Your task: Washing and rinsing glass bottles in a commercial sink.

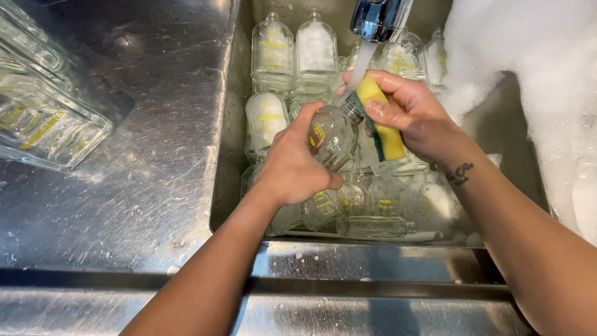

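Head view, looking down into the sink.

Item: my left hand (292,163), closed around the body of a small clear glass bottle (333,135), holding it tilted with its neck pointing up and away from me.

Item: my right hand (410,112), gripping a yellow sponge with a green scrub face (380,121), pressed against the bottle's neck, just right of my left hand.

Item: tap (376,17), directly above both hands; a stream of water (357,70) falls onto the bottle's neck and the sponge.

Item: sink (225,155), steel, around and beneath both hands.

Item: more bottles (292,53), clear glass with yellow print, standing and lying in the sink behind and below my hands, several wet or soapy.

Item: foam (528,56), a white mass to the right of my right hand.

Item: steel counter (149,168), wet, to the left of my left hand.

Item: glass containers (43,118), clear with yellow print, lying on the counter well left of my left hand.
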